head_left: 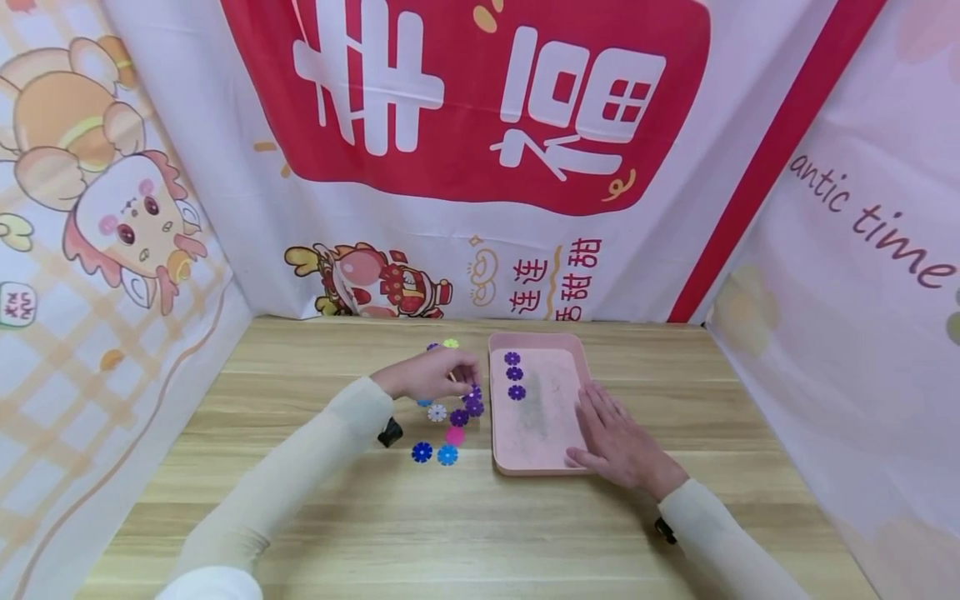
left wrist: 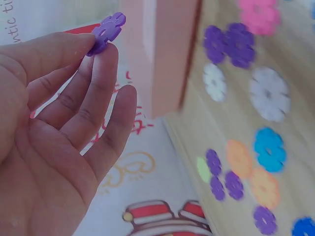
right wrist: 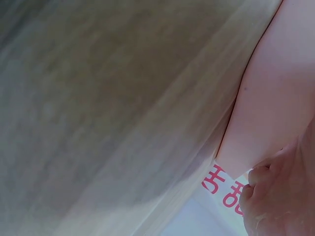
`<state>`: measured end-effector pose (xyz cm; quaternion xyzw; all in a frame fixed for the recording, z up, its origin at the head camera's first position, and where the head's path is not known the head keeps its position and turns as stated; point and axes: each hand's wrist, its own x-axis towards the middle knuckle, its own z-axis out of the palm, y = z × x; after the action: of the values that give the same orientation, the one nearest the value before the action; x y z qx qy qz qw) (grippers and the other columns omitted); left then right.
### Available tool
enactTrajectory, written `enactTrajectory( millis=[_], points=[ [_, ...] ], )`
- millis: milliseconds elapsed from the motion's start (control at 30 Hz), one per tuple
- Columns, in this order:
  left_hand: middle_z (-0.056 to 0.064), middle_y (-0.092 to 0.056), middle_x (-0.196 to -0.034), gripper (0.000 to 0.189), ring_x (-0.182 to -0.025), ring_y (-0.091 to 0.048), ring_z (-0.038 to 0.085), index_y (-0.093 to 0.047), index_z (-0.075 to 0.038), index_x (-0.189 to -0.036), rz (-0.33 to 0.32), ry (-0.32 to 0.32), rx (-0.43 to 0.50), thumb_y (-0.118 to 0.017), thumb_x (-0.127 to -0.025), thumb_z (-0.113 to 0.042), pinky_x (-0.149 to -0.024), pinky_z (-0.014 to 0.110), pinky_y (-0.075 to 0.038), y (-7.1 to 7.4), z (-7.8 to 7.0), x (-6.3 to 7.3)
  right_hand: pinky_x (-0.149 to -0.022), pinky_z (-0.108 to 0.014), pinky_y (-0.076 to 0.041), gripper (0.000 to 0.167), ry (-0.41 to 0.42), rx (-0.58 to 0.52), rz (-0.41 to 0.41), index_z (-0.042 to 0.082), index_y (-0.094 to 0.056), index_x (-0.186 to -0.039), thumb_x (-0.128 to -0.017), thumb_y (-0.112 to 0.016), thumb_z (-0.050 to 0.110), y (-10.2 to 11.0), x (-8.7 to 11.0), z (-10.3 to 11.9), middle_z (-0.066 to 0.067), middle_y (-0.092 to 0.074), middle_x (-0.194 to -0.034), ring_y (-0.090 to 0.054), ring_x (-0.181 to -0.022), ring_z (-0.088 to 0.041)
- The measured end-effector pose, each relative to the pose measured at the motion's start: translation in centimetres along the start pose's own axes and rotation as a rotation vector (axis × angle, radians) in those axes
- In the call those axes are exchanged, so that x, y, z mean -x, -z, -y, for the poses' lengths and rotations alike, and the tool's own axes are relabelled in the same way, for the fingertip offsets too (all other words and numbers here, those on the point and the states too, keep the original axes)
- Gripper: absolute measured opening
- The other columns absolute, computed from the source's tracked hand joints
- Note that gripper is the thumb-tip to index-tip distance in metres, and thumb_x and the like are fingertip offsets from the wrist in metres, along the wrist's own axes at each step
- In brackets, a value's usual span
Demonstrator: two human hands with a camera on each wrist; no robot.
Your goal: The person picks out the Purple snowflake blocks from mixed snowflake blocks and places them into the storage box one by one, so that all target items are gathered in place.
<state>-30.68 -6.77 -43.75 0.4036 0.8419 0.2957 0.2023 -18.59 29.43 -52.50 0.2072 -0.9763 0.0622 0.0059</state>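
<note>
My left hand (head_left: 435, 374) is raised just left of the pink tray (head_left: 534, 342). Between thumb and fingertips it pinches a purple snowflake disc (left wrist: 106, 33), clear to see in the left wrist view. Three purple discs (head_left: 514, 374) lie in a column along the tray's left side. My right hand (head_left: 621, 442) rests over the tray's right rim with its fingers stretched out. From the right wrist, the tray's outer wall (right wrist: 278, 93) shows beside the curved finger ends. Below the left hand, more purple discs (head_left: 459, 417) lie on the table.
Loose discs are scattered left of the tray: a pink disc (head_left: 455, 436), a light blue disc (head_left: 447, 455), a dark blue disc (head_left: 422, 452), a white disc (head_left: 437, 412) and a yellow-green disc (head_left: 450, 343). Printed cloth (head_left: 465, 183) hangs behind the wooden table (head_left: 375, 525).
</note>
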Motion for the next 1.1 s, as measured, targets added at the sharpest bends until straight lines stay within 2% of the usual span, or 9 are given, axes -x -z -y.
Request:
enactTrajectory(
  millis=[167,367,600,733,967,1100],
  points=[
    [-0.002,-0.073,-0.107,0.008,-0.099,-0.069,0.01,-0.07,-0.013,-0.11,0.003,-0.016,0.001,-0.067,-0.103,-0.011,-0.091,0.026,-0.061,-0.4,-1.5,-2.0,-0.132,-0.06,-0.023,0.098,-0.002,-0.008,-0.005,-0.002,-0.022,-0.166,-0.1,-0.057,0.062,-0.2,0.0,0.1,-0.022,-0.014,-0.177,-0.016,-0.164,-0.041],
    [0.008,-0.074,-0.111,0.012,-0.097,-0.068,0.013,-0.07,-0.007,-0.114,0.027,-0.028,0.018,-0.065,-0.103,-0.009,-0.088,0.029,-0.06,-1.7,-2.1,-4.5,-0.132,-0.059,-0.024,0.1,-0.001,-0.004,-0.006,0.0,-0.02,-0.166,-0.099,-0.057,0.064,-0.4,-0.1,0.1,-0.02,-0.013,-0.177,-0.015,-0.165,-0.04],
    [-0.004,-0.073,-0.104,0.007,-0.097,-0.068,0.009,-0.071,-0.012,-0.108,0.047,-0.008,0.012,-0.067,-0.102,-0.01,-0.091,0.026,-0.058,-3.3,-2.3,-7.0,-0.132,-0.059,-0.023,0.099,-0.007,0.004,0.004,-0.001,-0.019,-0.166,-0.101,-0.056,0.064,-0.2,0.0,-0.2,-0.021,-0.011,-0.177,-0.014,-0.165,-0.04],
    [-0.005,-0.073,-0.102,0.007,-0.096,-0.067,0.008,-0.071,-0.015,-0.105,0.056,-0.001,-0.024,-0.069,-0.101,-0.01,-0.091,0.023,-0.058,-4.2,-2.1,-7.9,-0.132,-0.059,-0.024,0.098,0.003,0.002,-0.005,-0.002,-0.02,-0.166,-0.101,-0.056,0.062,0.0,-0.1,-0.2,-0.022,-0.012,-0.177,-0.015,-0.164,-0.041],
    [-0.008,-0.072,-0.1,0.012,-0.095,-0.066,0.008,-0.071,-0.019,-0.102,0.091,0.049,-0.052,-0.067,-0.1,-0.007,-0.087,0.021,-0.057,-5.7,-1.8,-9.0,-0.132,-0.059,-0.023,0.098,-0.002,-0.012,0.0,-0.002,-0.02,-0.166,-0.101,-0.057,0.061,-0.1,-0.1,-0.2,-0.022,-0.012,-0.177,-0.014,-0.164,-0.041],
    [-0.005,-0.072,-0.098,0.013,-0.092,-0.065,0.008,-0.072,-0.016,-0.103,0.109,0.029,-0.112,-0.067,-0.099,-0.005,-0.085,0.02,-0.056,-6.2,-1.8,-9.5,-0.132,-0.059,-0.023,0.098,-0.009,-0.019,0.004,-0.001,-0.019,-0.166,-0.1,-0.057,0.061,-0.1,0.0,-0.3,-0.022,-0.012,-0.177,-0.014,-0.165,-0.041]
  ],
)
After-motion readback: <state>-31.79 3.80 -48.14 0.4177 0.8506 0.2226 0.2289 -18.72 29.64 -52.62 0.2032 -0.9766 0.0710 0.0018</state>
